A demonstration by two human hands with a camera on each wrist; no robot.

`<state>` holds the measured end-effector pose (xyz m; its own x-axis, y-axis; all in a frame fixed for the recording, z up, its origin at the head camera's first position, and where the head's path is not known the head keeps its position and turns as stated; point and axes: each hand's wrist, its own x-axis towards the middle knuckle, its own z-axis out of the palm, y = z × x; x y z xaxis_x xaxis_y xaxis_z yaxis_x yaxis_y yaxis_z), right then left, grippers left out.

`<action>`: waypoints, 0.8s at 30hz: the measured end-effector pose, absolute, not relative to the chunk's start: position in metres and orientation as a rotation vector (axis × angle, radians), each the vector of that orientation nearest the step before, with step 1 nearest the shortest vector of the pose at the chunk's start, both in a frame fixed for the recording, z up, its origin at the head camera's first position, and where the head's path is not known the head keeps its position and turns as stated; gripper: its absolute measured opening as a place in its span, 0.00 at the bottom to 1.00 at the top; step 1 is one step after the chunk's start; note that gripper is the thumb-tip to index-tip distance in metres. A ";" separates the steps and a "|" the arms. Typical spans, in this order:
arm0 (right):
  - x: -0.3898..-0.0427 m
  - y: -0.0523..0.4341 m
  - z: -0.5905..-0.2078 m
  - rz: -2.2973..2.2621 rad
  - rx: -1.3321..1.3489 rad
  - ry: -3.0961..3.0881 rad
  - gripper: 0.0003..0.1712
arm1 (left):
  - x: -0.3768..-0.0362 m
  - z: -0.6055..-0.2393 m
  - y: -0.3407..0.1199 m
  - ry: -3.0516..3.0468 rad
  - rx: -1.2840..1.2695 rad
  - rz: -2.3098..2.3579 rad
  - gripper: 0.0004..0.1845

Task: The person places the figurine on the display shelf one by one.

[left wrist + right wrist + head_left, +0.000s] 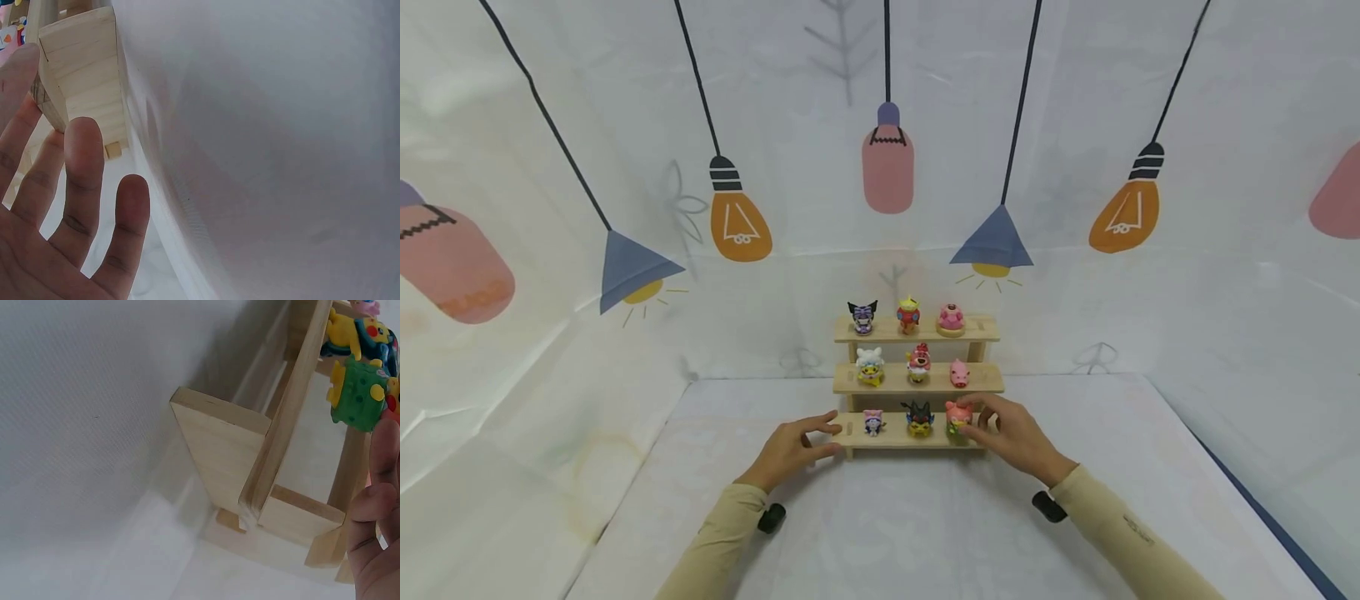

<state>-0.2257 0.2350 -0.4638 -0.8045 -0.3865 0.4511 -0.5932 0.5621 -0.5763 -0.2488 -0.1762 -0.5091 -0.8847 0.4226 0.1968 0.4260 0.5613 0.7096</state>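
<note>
Pink-headed, green-bodied figurine [957,417], bottom tier of wooden stepped shelf [917,442], pinched at 9 o'clock of right hand [1011,435]; left hand [790,450], fingers spread, touching shelf's far end.

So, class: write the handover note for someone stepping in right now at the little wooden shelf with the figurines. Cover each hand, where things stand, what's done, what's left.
Left hand: open, fingers straight, at the left end of the wooden shelf's bottom tier, holding nothing.
Right hand: fingers pinch the pink-and-green figurine at the right end of the bottom tier.
Things: three tiers, three figurines on each; the bottom tier also holds a purple figurine and a black-and-yellow figurine.
Done: all nine spots look filled.
Left: probably releasing or adjusting the pinched figurine; whether it rests fully on the tier cannot be told.
</note>
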 end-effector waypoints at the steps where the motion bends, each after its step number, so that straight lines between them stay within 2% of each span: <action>1: -0.227 0.235 -0.464 1.085 0.808 -2.527 0.22 | -0.249 -0.509 -0.176 -2.770 -0.756 -1.264 0.20; 24: -0.229 0.235 -0.477 1.192 0.716 -2.543 0.22 | -0.246 -0.507 -0.174 -2.766 -0.728 -1.289 0.19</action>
